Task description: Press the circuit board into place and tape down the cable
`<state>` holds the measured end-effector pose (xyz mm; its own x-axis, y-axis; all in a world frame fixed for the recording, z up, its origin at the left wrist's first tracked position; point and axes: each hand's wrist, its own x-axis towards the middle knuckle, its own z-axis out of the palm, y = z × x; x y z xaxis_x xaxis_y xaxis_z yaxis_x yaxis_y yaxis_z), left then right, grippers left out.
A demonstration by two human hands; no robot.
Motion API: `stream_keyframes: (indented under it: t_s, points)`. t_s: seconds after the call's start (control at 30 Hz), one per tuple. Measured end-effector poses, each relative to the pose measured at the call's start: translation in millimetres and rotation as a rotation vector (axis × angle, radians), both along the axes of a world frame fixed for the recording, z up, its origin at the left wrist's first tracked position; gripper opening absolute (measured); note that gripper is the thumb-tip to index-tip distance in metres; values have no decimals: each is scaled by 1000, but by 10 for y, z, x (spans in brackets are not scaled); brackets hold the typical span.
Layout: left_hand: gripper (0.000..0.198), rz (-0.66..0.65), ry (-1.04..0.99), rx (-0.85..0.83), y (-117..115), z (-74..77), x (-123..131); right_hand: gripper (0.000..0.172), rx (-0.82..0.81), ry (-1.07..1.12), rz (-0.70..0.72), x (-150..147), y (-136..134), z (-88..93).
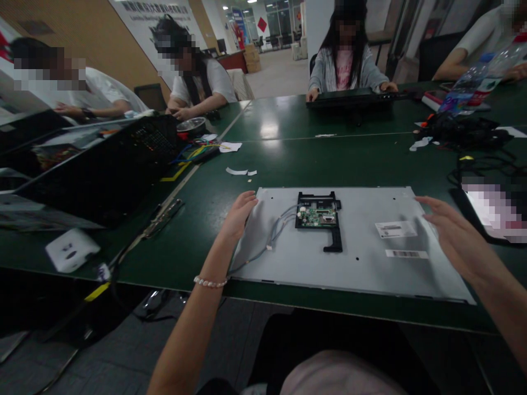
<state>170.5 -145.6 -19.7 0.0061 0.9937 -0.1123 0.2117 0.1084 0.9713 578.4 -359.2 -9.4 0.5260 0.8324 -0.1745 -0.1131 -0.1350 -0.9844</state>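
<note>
A flat grey-white display panel (313,263), back side up, lies on the green table in front of me. Fixed to its upper middle is a black plastic bracket (336,238) with a green circuit board (319,216). Thin grey cables (274,233) run from the board to the panel's left edge. My left hand (241,214) grips the left edge near the far corner, a beaded bracelet (209,282) on its wrist. Along the right edge, my right hand (453,236) holds the panel with fairly straight fingers; its grip underneath is hidden.
An open black case (107,170) and a white box-shaped item (72,250) are at left. Right of the panel lie a phone (494,211) and tangled black cables (465,131), near bottles (469,88). Paper scraps (239,171) lie beyond the panel. Several people sit around the table.
</note>
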Motion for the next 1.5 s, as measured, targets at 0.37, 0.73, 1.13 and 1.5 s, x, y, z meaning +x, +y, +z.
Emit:
stream_keyframes:
  t_s: [0.37, 0.73, 1.13, 1.5]
  points:
    - [44, -40, -76, 33, -19, -86, -65, 99, 41, -794, 609, -499, 671, 104]
    - [42, -57, 80, 47, -132, -1, -9, 109, 15, -824, 747, -711, 915, -178]
    - [42, -35, 190, 124, -54, -133, 21, 105, 172, -859, 707, -575, 923, -313]
    - [45, -517, 673, 627, -263, 37, 123, 105, 166, -827, 712, -639, 938, -223]
